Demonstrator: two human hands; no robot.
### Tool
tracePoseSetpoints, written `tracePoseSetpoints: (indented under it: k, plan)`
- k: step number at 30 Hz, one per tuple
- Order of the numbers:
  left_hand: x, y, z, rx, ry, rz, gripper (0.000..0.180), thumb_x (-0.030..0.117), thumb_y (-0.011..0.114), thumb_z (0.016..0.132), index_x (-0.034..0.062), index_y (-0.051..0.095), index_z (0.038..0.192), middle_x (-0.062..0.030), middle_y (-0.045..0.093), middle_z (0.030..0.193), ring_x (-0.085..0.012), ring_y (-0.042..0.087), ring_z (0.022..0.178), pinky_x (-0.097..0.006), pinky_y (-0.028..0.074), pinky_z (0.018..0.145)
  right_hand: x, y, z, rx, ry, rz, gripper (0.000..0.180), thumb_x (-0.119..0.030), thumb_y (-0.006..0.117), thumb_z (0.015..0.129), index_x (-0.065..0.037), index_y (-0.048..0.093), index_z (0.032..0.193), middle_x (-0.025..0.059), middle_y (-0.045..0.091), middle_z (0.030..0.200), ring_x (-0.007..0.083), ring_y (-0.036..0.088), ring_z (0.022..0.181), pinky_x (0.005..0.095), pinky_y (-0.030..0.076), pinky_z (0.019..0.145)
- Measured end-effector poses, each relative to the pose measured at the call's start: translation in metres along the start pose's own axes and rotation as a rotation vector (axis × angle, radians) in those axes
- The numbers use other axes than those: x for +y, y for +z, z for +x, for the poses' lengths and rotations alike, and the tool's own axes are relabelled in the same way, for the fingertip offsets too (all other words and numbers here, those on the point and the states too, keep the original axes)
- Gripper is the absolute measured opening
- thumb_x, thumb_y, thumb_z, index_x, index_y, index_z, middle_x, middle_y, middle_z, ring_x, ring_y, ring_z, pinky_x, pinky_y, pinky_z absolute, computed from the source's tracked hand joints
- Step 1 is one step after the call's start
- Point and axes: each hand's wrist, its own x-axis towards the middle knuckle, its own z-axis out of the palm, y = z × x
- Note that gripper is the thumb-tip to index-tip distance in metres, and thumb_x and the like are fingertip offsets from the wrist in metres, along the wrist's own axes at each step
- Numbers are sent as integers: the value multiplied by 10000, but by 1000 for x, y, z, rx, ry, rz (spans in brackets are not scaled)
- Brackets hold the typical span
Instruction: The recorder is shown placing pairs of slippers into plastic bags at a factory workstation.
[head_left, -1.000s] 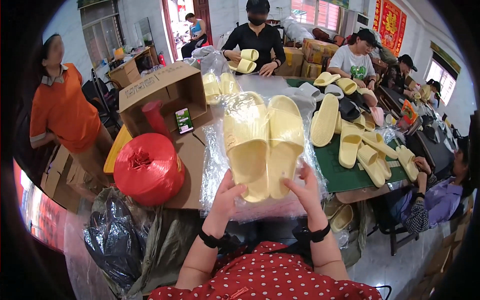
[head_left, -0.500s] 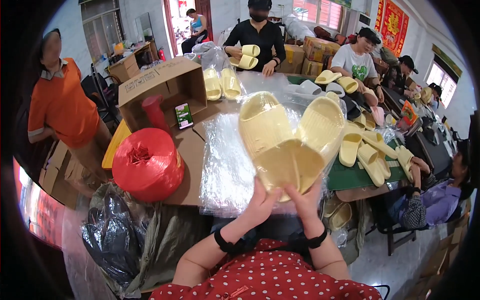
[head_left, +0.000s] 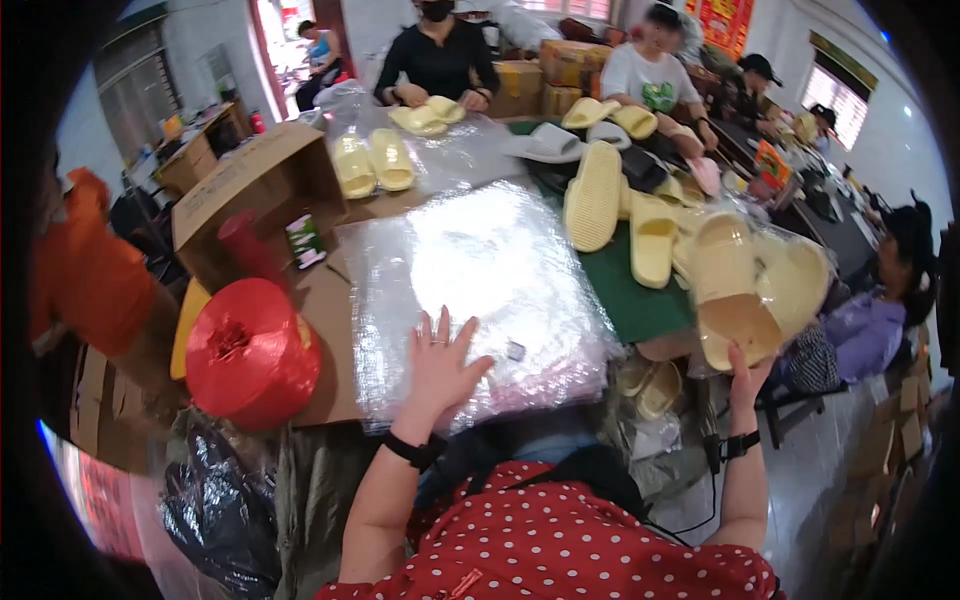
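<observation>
In my right hand (head_left: 746,378) is a pair of pale yellow slide sandals (head_left: 728,275) in a clear plastic bag, gripped at the near end and held out past the table's right edge. My left hand (head_left: 440,366) lies with its fingers spread on a stack of clear plastic bags (head_left: 470,290), which glares brightly in the middle. More loose yellow slides (head_left: 653,240) rest on the green mat (head_left: 615,290) beyond the stack, one of them sole up (head_left: 594,197).
A big red roll of plastic twine (head_left: 252,352) stands on the left, beside an open cardboard box (head_left: 262,190) and a phone (head_left: 305,241). Across the table a person in black (head_left: 435,60) handles yellow slides. Other people sit along the right; one in orange (head_left: 90,270) stands left.
The bagged slides have gone from both hands in front of me to my right hand, off to the right. My left hand has let go and come down on the bag stack. The view has shifted right.
</observation>
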Motion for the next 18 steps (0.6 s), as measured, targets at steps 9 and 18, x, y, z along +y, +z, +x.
tracePoseSetpoints:
  k: [9,18]
  plan:
    - [-2,1,1,-6,41,-5,691,556,605,872,187,490,1445,-272,307,1545,-513,228,1427,-610,134,1157,48,-198,-28,-971,1398,104,578,30,751,738,15,575,1289,86,671,1190,219,636,1084,344,493,973]
    - [-11,0,-10,41,18,43,681,525,621,873,178,488,1443,-252,305,1551,-497,226,1430,-604,137,1156,112,-83,-78,-446,1298,178,322,-195,655,917,-32,636,1195,95,695,1051,190,655,999,338,513,876]
